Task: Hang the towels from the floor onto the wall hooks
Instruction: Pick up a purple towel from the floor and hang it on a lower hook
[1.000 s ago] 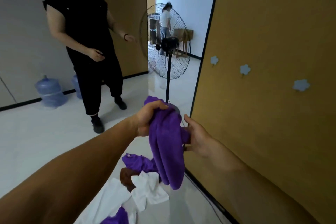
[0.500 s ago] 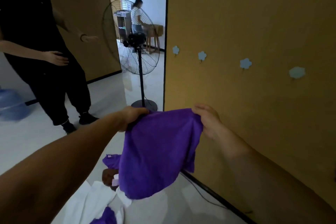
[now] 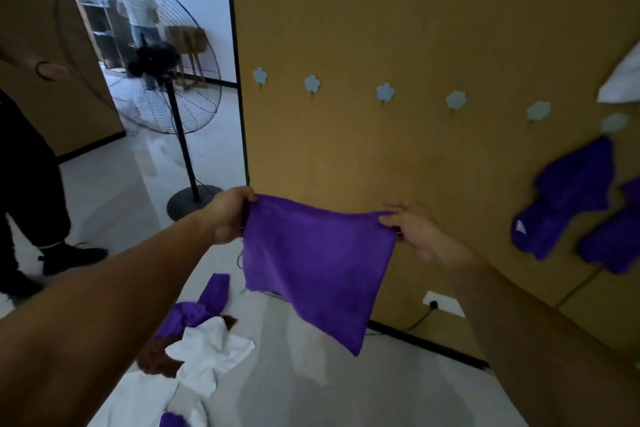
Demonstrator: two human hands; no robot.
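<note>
Purple towel (image 3: 317,267) spread flat in mid-air, in front of brown wall (image 3: 398,28), above floor (image 3: 346,392). Left hand (image 3: 227,215) pinching top left corner, fingers closed on cloth. Right hand (image 3: 414,232) pinching top right corner, fingers (image 3: 389,218) closed on edge. Lower corner hanging to a point.

Hooks on wall: six flower-shaped, pale blue, in a row; five bare, first at left (image 3: 259,75); sixth (image 3: 614,122) blurred, just above hung purple towel (image 3: 568,194). Second purple one (image 3: 616,239) at right edge, hook not visible. White cloth (image 3: 623,80) at upper right, cut off.

Floor pile (image 3: 194,354) below left arm: purple, brown and white towels tangled, count unclear.

Standing fan (image 3: 156,55) left of wall edge. Two other persons: one in black (image 3: 27,166) at left, one (image 3: 138,7) far behind fan.
</note>
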